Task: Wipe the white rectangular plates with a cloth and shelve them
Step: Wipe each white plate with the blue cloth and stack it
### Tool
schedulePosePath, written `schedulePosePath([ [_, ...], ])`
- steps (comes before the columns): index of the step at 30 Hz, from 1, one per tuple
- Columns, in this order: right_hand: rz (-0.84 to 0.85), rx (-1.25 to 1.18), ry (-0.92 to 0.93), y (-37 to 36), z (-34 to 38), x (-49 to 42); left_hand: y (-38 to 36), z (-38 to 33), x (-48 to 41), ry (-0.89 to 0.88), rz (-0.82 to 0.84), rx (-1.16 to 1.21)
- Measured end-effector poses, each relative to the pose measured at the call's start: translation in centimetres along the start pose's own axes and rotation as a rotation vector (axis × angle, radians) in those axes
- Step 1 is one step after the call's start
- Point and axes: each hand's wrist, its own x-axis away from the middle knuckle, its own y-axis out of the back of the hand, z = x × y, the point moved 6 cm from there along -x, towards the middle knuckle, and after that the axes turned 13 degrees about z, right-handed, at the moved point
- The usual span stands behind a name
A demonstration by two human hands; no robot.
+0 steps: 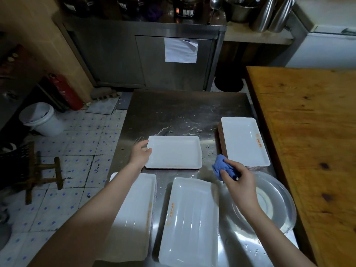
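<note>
The left hand (141, 155) is lying on the left rim of a white plate (173, 152) on the wet counter (183, 108), thumb over the edge, though I cannot tell whether it is pinching or merely touching. The right hand (238, 180) is clutching a bunched blue cloth (221, 167) just right of that plate, fingertips sinking into the folds. Its forearm is covering part of a clear round dish (273, 205), and the left forearm is hiding much of a nearer plate stack (134, 209).
</note>
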Motion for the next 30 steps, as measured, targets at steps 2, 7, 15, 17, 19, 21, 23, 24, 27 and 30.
schedulePosePath([
  [2, -0.014, -0.009, -0.008, 0.6, 0.1, 0.4, -0.8, -0.7, 0.9, -0.028, 0.023, 0.042],
  [7, -0.053, 0.028, -0.010, 3.2, 0.2, 1.9, -5.9, -3.5, 3.4, -0.049, 0.188, 0.102],
  [15, -0.169, 0.033, -0.022, 8.9, -0.4, 4.5, -15.9, -6.6, 6.9, -0.030, 0.432, 0.121],
  [17, -0.195, 0.024, -0.043, 10.2, -1.1, 4.8, -18.0, -6.5, 7.2, -0.002, 0.450, 0.075],
  [19, -0.222, 0.017, -0.054, 11.3, -1.6, 5.1, -19.8, -6.5, 7.1, 0.010, 0.457, 0.060],
  [21, -0.243, 0.005, -0.060, 12.2, -2.1, 5.3, -21.2, -6.8, 6.8, -0.003, 0.446, 0.035],
  [23, -0.256, 0.017, -0.067, 13.1, -2.6, 5.4, -22.3, -6.9, 6.4, -0.011, 0.429, -0.002],
  [24, -0.257, 0.025, -0.071, 13.5, -2.8, 5.4, -22.8, -6.9, 6.2, -0.007, 0.426, -0.004],
  [27, -0.266, 0.031, -0.081, 14.3, -3.5, 5.6, -24.1, -6.7, 5.7, 0.000, 0.414, -0.007],
  [30, -0.293, 0.056, -0.076, 14.8, -4.0, 5.6, -24.9, -6.6, 5.2, -0.008, 0.386, -0.001],
])
